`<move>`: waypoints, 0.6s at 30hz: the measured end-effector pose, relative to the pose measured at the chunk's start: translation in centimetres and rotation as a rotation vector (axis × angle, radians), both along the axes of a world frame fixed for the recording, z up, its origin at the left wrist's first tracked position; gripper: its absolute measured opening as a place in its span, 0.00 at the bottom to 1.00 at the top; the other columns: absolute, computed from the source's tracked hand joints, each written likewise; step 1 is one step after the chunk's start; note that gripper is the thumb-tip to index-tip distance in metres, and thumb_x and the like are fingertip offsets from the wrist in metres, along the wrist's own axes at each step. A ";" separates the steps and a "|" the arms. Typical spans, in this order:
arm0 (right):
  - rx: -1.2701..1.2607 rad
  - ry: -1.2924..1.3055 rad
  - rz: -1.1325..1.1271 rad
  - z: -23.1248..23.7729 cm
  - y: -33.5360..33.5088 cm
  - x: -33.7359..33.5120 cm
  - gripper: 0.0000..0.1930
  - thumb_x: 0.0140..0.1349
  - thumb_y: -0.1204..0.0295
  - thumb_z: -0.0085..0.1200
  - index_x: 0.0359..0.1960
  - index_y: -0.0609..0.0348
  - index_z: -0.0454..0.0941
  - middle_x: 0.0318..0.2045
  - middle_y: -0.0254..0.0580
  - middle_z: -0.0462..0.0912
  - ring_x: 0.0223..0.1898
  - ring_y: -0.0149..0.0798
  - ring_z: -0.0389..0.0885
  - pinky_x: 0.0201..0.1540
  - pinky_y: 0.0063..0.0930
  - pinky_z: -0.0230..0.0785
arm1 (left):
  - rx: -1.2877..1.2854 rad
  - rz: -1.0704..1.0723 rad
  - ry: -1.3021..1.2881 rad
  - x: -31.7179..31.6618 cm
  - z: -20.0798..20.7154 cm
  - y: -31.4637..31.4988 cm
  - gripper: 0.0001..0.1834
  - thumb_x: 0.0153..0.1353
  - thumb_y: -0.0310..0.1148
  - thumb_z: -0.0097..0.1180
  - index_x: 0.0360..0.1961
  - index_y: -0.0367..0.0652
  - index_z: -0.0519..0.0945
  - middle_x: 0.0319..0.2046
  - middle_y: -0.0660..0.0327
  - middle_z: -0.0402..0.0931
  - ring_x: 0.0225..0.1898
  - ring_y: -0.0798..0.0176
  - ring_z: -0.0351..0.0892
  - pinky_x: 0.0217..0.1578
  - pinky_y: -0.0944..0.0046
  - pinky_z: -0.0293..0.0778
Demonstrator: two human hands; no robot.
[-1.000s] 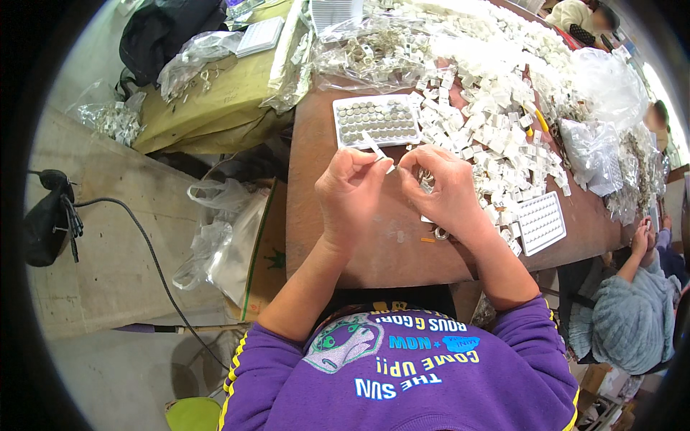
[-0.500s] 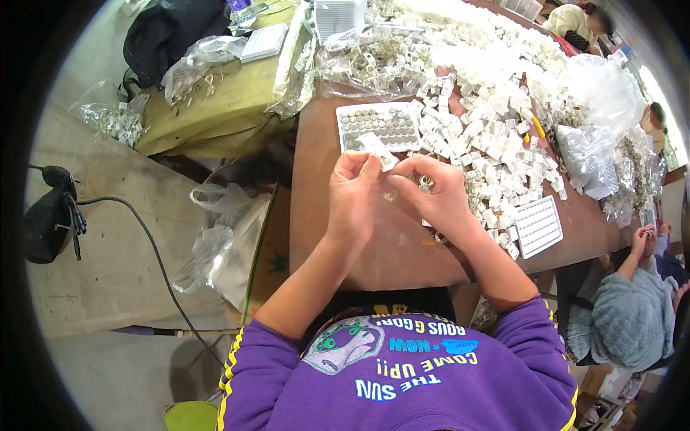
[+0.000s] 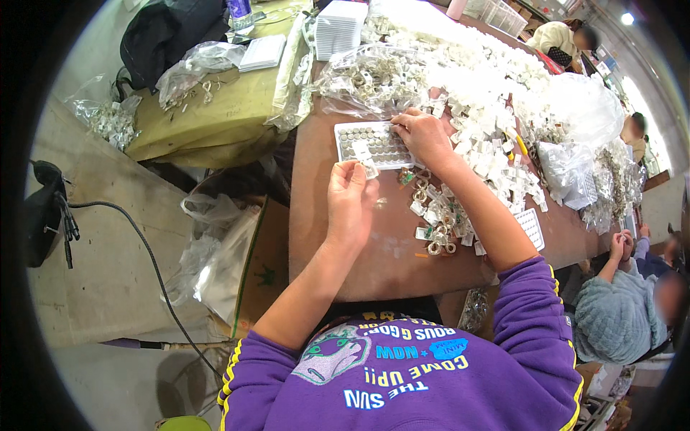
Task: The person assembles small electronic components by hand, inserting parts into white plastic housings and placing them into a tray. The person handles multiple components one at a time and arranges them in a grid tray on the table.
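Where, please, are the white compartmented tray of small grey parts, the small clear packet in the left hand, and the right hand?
White compartmented tray (image 3: 359, 140): head view, on its left half.
Small clear packet (image 3: 370, 169): head view, on its middle.
Right hand (image 3: 425, 136): head view, on its back.

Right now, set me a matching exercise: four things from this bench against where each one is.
1 left hand
2 right hand
3 black bag
4 stack of white trays

a far left, on the yellow-covered surface
b on the grid tray
c pinching a small clear packet
d far end of the brown table

1-c, 2-b, 3-a, 4-d
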State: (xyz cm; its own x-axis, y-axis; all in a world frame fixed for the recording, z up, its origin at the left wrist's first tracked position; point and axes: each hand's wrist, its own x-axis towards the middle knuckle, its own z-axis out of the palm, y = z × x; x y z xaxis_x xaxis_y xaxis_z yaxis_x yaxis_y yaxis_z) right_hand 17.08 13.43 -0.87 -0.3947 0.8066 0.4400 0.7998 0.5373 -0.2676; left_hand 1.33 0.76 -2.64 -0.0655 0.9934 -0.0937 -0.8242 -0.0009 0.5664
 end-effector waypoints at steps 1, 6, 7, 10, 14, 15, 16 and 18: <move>0.010 -0.009 -0.004 -0.1 0.1 -0.1 0.08 0.56 0.70 0.59 0.36 0.55 0.84 0.34 0.42 0.83 0.34 0.48 0.82 0.40 0.37 0.74 | 0.004 -0.008 -0.002 -0.1 0.0 0.0 0.06 0.70 0.32 0.48 0.42 0.43 0.68 0.35 0.59 0.75 0.25 0.74 0.63 0.25 0.77 0.62; -0.083 0.048 -0.048 0.3 0.1 -0.1 0.07 0.56 0.72 0.59 0.36 0.56 0.84 0.35 0.41 0.83 0.34 0.46 0.82 0.39 0.36 0.74 | -0.005 -0.012 -0.027 -0.1 0.2 -0.1 0.05 0.71 0.32 0.47 0.42 0.42 0.68 0.36 0.59 0.74 0.23 0.76 0.60 0.21 0.78 0.58; -0.097 0.079 -0.061 0.4 0.1 -0.1 0.07 0.55 0.73 0.59 0.36 0.56 0.84 0.35 0.41 0.83 0.34 0.46 0.82 0.39 0.35 0.74 | -0.022 -0.005 -0.028 -0.1 0.3 -0.1 0.06 0.71 0.32 0.47 0.42 0.42 0.68 0.36 0.59 0.75 0.24 0.76 0.62 0.21 0.78 0.59; -0.059 0.148 0.022 0.6 0.4 -0.3 0.07 0.54 0.75 0.58 0.35 0.57 0.84 0.32 0.43 0.82 0.34 0.48 0.82 0.39 0.36 0.74 | -0.059 -0.011 -0.045 0.0 0.3 0.0 0.06 0.70 0.33 0.48 0.43 0.42 0.69 0.37 0.57 0.76 0.26 0.74 0.68 0.22 0.78 0.63; -0.007 0.119 0.139 0.1 0.9 -0.9 0.07 0.54 0.76 0.57 0.34 0.59 0.85 0.32 0.44 0.82 0.34 0.49 0.82 0.40 0.37 0.74 | -0.025 -0.066 -0.066 -0.1 0.2 0.1 0.08 0.69 0.33 0.50 0.44 0.42 0.71 0.38 0.56 0.78 0.32 0.70 0.76 0.25 0.79 0.68; -0.019 0.115 0.166 0.0 1.0 -1.1 0.07 0.54 0.76 0.56 0.34 0.59 0.85 0.32 0.44 0.82 0.34 0.50 0.82 0.40 0.37 0.74 | -0.017 -0.078 -0.073 -0.2 0.1 0.2 0.08 0.69 0.33 0.50 0.44 0.41 0.72 0.38 0.55 0.78 0.33 0.69 0.77 0.26 0.79 0.70; -0.003 0.094 0.163 -0.1 1.0 -1.2 0.07 0.55 0.76 0.55 0.33 0.58 0.85 0.32 0.44 0.82 0.34 0.50 0.82 0.40 0.37 0.74 | -0.004 -0.082 -0.084 -0.3 0.1 0.2 0.08 0.68 0.33 0.51 0.44 0.42 0.72 0.38 0.56 0.78 0.33 0.69 0.77 0.28 0.76 0.70; -0.005 0.061 0.148 0.2 0.8 -1.4 0.06 0.56 0.75 0.55 0.32 0.59 0.84 0.33 0.44 0.82 0.34 0.50 0.82 0.40 0.38 0.74 | -0.004 -0.090 -0.110 -0.6 0.0 0.3 0.07 0.68 0.31 0.52 0.44 0.43 0.72 0.38 0.56 0.79 0.33 0.67 0.77 0.33 0.71 0.71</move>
State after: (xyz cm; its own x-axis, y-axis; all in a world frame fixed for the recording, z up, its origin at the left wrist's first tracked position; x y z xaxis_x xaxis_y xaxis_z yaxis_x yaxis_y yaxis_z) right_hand 15.73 14.25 -0.62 -0.4822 0.7436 0.4633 0.6941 0.6469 -0.3159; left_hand 0.76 1.02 -2.67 0.0346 0.9944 -0.0994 -0.8777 0.0778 0.4728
